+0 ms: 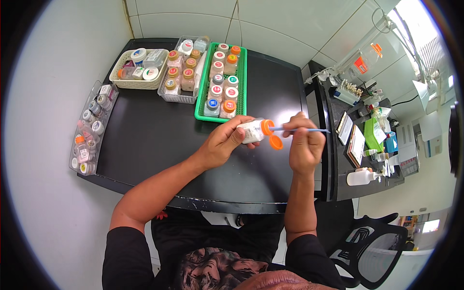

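My left hand (223, 142) is closed around a small white bottle (252, 131) with an orange neck. The bottle lies tipped on its side, its mouth toward the right. Its orange flip lid (276, 142) hangs open below the mouth. In my right hand (307, 145) is a thin light-blue stick (290, 129), held between the fingers. The left end of the stick reaches the bottle's mouth; whether its tip is inside, I cannot tell. Both hands are above the black table (261, 169).
A green basket (245, 96) of capped bottles stands beyond my hands. Left of it are a clear bin (180, 98) of bottles, a cream basket (140, 84) and a clear tray (104, 133) of jars. A side counter (338, 183) and a mesh chair (382, 253) are at right.
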The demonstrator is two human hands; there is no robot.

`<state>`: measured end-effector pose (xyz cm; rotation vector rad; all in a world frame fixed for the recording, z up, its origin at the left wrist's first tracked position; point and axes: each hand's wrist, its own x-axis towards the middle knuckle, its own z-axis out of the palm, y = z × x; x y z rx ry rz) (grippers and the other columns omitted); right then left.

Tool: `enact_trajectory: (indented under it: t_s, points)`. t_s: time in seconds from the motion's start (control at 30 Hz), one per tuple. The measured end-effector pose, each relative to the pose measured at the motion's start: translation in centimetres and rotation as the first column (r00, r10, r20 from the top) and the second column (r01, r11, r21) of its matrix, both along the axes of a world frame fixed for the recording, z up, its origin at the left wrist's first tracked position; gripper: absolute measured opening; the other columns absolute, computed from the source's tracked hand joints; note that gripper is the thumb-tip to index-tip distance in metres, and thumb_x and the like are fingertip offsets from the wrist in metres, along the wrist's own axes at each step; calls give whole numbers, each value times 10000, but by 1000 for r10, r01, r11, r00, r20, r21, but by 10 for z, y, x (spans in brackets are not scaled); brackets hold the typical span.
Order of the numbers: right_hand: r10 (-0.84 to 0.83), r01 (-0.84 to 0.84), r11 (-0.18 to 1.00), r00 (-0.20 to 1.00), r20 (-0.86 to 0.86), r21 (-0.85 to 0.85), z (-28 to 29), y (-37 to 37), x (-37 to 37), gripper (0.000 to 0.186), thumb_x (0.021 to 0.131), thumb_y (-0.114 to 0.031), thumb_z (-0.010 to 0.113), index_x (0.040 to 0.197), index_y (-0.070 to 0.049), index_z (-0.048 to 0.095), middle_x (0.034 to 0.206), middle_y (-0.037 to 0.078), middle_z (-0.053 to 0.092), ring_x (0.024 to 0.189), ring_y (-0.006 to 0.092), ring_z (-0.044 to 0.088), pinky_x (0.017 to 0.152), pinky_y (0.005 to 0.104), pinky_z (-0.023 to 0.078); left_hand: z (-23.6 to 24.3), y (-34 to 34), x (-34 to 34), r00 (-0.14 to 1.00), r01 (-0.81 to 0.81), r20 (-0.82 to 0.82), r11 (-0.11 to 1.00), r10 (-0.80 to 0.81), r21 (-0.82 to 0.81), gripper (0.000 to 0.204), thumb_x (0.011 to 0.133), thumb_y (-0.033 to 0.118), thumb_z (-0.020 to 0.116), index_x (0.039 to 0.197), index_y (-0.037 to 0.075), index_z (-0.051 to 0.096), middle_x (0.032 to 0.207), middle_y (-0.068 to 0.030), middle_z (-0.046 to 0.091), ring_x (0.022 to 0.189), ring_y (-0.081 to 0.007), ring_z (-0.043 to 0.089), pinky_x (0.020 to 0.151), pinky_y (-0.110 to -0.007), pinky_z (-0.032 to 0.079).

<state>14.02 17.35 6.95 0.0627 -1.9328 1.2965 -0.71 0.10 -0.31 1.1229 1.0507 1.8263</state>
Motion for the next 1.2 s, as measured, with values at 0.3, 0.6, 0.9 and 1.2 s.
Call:
enact_trajectory:
  t_s: [0.3, 0.6, 0.9, 1.2]
  points:
    - [-125, 123, 988, 992, 24, 93, -2, -8, -6, 357, 1130, -229, 554, 1007, 53, 734, 835, 98, 658, 763, 151, 612, 703, 290, 489, 12, -5, 0, 991, -20, 134, 1000, 19, 12, 493, 1122, 348, 591, 1464, 20, 450, 1237, -109, 658, 982, -162, 705, 840, -310, 588]
    - [-72, 72, 997, 995, -75, -3, -3, -6, -6, 340, 1137, -197, 537, 1037, 60, 737, 868, 100, 668, 779, 148, 635, 717, 283, 512, 12, -7, -4, 994, -23, 109, 999, 26, -30, 455, 1099, 227, 639, 1465, 26, 458, 1228, -102, 650, 964, -158, 687, 806, -295, 560]
    - [-130, 127, 991, 989, -76, -47, -6, -9, -7, 365, 1144, -225, 536, 1057, 66, 740, 881, 92, 667, 795, 137, 638, 726, 274, 506, 12, -2, -2, 973, -68, 224, 997, 60, 27, 468, 1128, 250, 595, 1514, 46, 427, 1270, -154, 661, 1055, -194, 711, 952, -332, 590]
    - [-59, 60, 998, 997, 47, -21, -4, -6, -3, 350, 1140, -209, 541, 1071, 72, 738, 895, 99, 679, 791, 141, 641, 760, 280, 526, 12, -7, -5, 979, -63, 193, 998, 63, -8, 515, 1070, 154, 683, 1512, 37, 445, 1323, -124, 638, 1013, -184, 711, 885, -313, 596]
